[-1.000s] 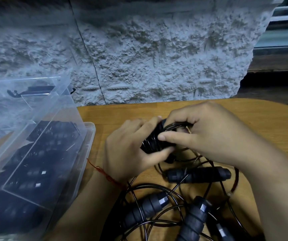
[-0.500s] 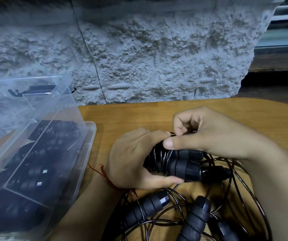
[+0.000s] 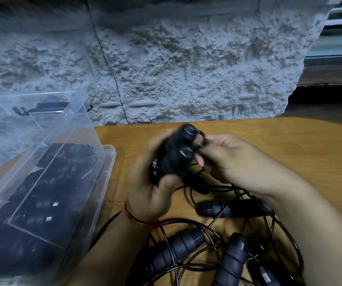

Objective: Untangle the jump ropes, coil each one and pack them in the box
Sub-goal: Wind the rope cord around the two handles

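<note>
Coiled jump rope (image 3: pixel 174 162), right of box (image 3: pixel 108 162)
Two black handles (image 3: pixel 186 151) clamped by left hand (image 3: pixel 145 195), right hand (image 3: pixel 234 162) fingers; four loose handles (image 3: pixel 178 250)

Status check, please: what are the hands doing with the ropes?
Left hand grips coiled rope bundle; right hand pinches at its end. Box open, partly packed. Loose ropes tangled underneath.

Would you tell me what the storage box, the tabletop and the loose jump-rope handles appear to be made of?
Box: clear glossy plastic; the packed ropes show through its walls. Tabletop: wood or wood-look laminate, smooth, with faint grain. Loose handles: matte dark ribbed covering, probably foam or rubber; which is unclear.
</note>
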